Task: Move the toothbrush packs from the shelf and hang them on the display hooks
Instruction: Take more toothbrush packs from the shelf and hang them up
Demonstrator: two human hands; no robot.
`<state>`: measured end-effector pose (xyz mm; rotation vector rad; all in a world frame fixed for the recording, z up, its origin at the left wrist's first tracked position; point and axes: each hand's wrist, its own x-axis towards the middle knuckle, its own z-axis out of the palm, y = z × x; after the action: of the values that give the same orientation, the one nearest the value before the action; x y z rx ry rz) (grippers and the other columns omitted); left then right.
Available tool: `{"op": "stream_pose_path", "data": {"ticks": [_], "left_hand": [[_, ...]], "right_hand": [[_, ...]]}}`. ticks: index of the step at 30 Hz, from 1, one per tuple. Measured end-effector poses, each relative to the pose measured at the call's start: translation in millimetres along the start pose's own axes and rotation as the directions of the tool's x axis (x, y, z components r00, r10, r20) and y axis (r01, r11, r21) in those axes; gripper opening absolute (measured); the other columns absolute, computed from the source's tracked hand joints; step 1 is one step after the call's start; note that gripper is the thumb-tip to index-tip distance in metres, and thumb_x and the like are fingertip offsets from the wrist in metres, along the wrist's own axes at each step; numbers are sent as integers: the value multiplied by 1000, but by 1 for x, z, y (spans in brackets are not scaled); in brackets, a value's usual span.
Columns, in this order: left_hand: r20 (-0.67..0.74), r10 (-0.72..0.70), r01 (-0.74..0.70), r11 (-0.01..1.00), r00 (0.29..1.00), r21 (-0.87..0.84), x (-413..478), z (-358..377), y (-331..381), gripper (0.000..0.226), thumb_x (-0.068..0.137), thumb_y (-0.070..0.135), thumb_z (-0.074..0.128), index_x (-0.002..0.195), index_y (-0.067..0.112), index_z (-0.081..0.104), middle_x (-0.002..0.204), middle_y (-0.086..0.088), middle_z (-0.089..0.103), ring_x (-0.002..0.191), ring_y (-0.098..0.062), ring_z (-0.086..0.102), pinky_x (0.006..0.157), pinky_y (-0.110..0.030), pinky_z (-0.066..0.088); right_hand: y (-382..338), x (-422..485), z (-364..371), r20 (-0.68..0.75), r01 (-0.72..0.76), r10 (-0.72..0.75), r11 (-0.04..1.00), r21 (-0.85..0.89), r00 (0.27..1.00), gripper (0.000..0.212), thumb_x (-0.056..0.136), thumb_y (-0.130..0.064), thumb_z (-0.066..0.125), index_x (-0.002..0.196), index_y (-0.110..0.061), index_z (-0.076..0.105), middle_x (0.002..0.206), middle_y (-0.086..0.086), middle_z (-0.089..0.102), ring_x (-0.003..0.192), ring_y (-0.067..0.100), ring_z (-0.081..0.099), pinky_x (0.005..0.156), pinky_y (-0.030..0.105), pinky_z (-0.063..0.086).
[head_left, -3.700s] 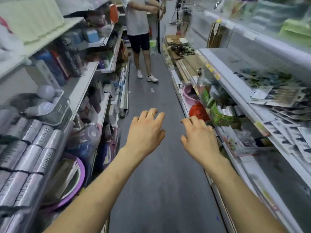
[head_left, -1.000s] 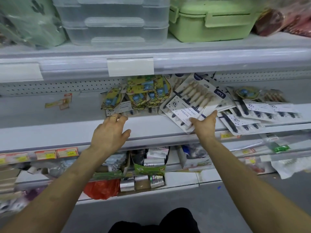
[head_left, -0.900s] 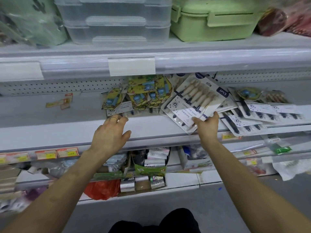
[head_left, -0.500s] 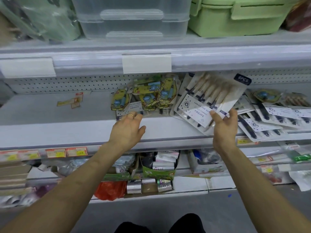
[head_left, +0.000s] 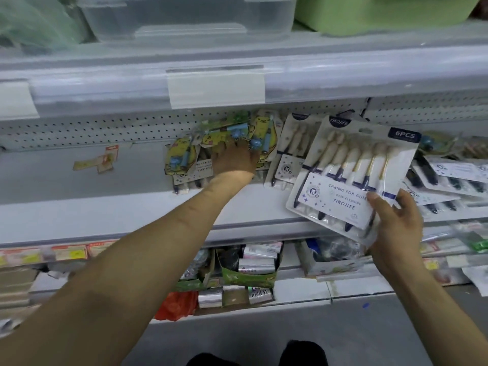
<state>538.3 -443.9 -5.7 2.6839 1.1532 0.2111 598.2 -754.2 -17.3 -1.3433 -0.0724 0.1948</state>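
Right grip pinches the toothbrush pack by its lower corner; its length runs toward 11 o'clock, hang hole farthest. Left grip lies on yellow packs, hold unclear.

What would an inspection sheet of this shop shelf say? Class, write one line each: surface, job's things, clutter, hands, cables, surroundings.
Surface: white shelf, pegboard back; no hooks seen.
Job's things: six-piece toothbrush pack held up, tilted; yellow cartoon packs and dark-handled packs lying on the shelf.
Clutter: loose price tags on the shelf.
Hands: right hand grips the six-piece pack's lower corner; left hand on the yellow packs, grip unclear.
Cables: nothing seen.
Surroundings: clear tubs and green box above; cartons and red bag below.
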Motion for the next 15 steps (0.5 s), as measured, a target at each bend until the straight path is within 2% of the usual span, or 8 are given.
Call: {"op": "stream_pose_path", "data": {"ticks": [2, 5, 8, 10, 12, 13, 15], "left_hand": [[-45, -21, 22, 1000, 999, 17, 3, 5, 9, 76, 102, 67, 37, 151, 9, 48, 160, -22, 39, 147, -40, 35, 116, -52, 29], [-68, -84, 79, 994, 994, -76, 5, 12, 19, 86, 99, 72, 43, 154, 7, 42, 164, -22, 33, 149, -40, 30, 119, -52, 24], [-65, -159, 144, 970, 985, -198, 2, 14, 26, 93, 93, 70, 56, 156, 4, 36, 166, -21, 28, 151, -41, 25, 122, -53, 19], [-57, -207, 181, 936, 977, -302, 0, 18, 25, 94, 88, 64, 67, 152, 2, 38, 161, -21, 34, 151, -41, 24, 122, -51, 18], [-81, -235, 184, 896, 969, -405, -3, 22, 20, 80, 84, 52, 76, 138, -1, 50, 146, -23, 50, 142, -41, 37, 118, -47, 25], [-88, -237, 169, 865, 968, -472, -6, 23, 17, 67, 84, 44, 78, 127, -1, 55, 135, -22, 59, 134, -40, 47, 112, -45, 33], [-46, -216, 136, 750, 975, -647, -16, 22, 12, 41, 89, 27, 78, 114, 1, 59, 116, -17, 70, 112, -35, 65, 94, -42, 52]], "right_hand": [[1, 0, -7, -17, -1, 1, 1000, -13, 1000, 32, 101, -9, 65, 134, -10, 64, 127, 7, 75, 117, 30, 72, 102, 58, 56], [-2, -1, -14, -29, -7, 6, 1000, -19, 1000, 32, 102, -9, 65, 134, -9, 63, 121, 5, 77, 117, 34, 72, 97, 54, 58], [-6, -2, -17, -24, 4, -5, 999, -33, 1000, 34, 102, -8, 65, 136, -6, 60, 116, 1, 79, 117, 32, 72, 97, 53, 59], [-10, -3, -16, -18, 8, -9, 999, -40, 1000, 34, 102, -8, 64, 136, -5, 60, 114, -1, 79, 114, 28, 74, 97, 52, 59], [-12, -4, -15, -8, 1, -2, 999, -39, 1000, 34, 102, -8, 64, 136, -5, 60, 116, 0, 79, 112, 26, 75, 96, 53, 59], [-13, -5, -15, -1, -2, 2, 999, -39, 1000, 35, 102, -8, 64, 137, -6, 60, 117, 1, 79, 112, 25, 75, 93, 50, 61], [-14, -5, -13, 11, -7, 7, 1000, -28, 1000, 35, 103, -7, 63, 138, -5, 60, 120, 4, 78, 111, 24, 75, 88, 40, 64]]}}
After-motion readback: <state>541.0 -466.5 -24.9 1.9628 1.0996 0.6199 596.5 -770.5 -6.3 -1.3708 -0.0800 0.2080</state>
